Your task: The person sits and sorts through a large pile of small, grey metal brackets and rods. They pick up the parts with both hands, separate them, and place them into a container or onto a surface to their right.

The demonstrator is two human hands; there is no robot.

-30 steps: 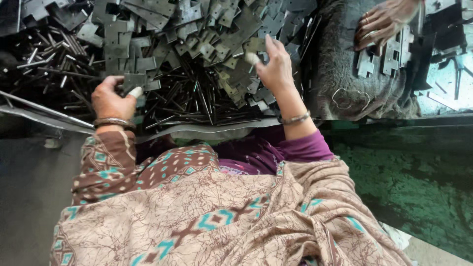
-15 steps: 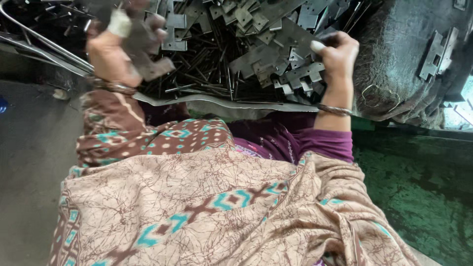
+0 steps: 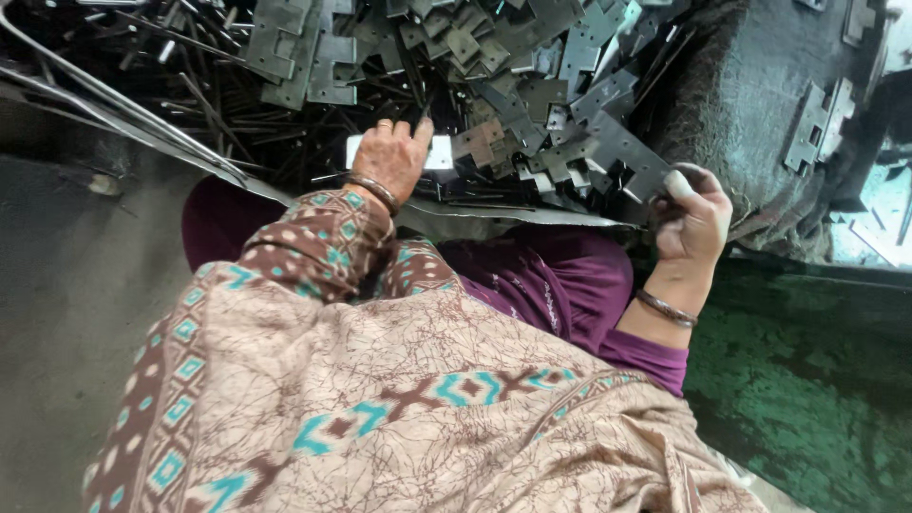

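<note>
Notched metal plate (image 3: 622,157), grey and flat, held at its lower end by the right hand (image 3: 692,214); fingers curled closed around it, thumb on top. Its upper end is up against the heap of stamped plates (image 3: 513,85) of the same kind. Left hand (image 3: 394,157) lies palm down in the pile, fingers loosely bent, on a pale flat piece (image 3: 439,152); whether it actually grips that piece, cannot tell. Thin dark rods (image 3: 218,109) are mixed through the heap to the left. A bent sheet edge (image 3: 532,214) fronts the pile just above the lap. More plates (image 3: 817,123) sit on a dark surface to the right.

Risks, as I judge them: stamped edges look sharp and both hands are bare, so a slip could cut. Pulling the held plate could snag interlocked notches and shift neighbours toward the lap.
</note>
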